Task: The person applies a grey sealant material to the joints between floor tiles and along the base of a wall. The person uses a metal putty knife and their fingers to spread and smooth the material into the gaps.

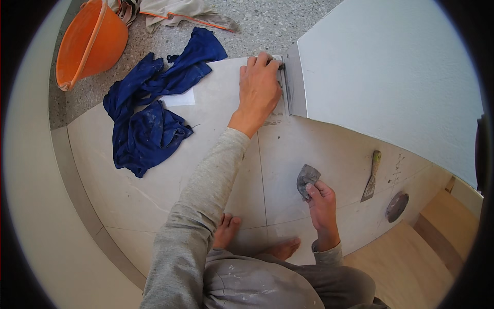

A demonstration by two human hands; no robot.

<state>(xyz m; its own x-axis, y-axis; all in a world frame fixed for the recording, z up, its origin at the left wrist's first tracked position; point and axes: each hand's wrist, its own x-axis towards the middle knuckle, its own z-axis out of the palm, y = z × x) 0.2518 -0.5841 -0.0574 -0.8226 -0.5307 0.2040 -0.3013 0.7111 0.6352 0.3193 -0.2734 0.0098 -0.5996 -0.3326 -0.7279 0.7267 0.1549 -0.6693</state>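
My left hand (257,87) reaches up to a grey skirting strip (296,77) at the base of the white wall, fingers curled at its end beside smears of grey material; whatever lies under the fingertips is hidden. Lower down, my right hand (321,201) pinches a curved grey pad or scrap (307,175), smudged with grey, above the pale floor tiles (216,159). A scraper (371,177) with a greenish handle lies to the right of that hand, near a round dark object or opening (397,207).
Crumpled blue cloths (144,139) lie on the tiles at left. An orange bucket (92,41) and pale garments (182,13) sit on speckled floor at the back. A white wall (386,77) juts in at upper right; wooden steps (401,257) are at lower right. My bare feet are below.
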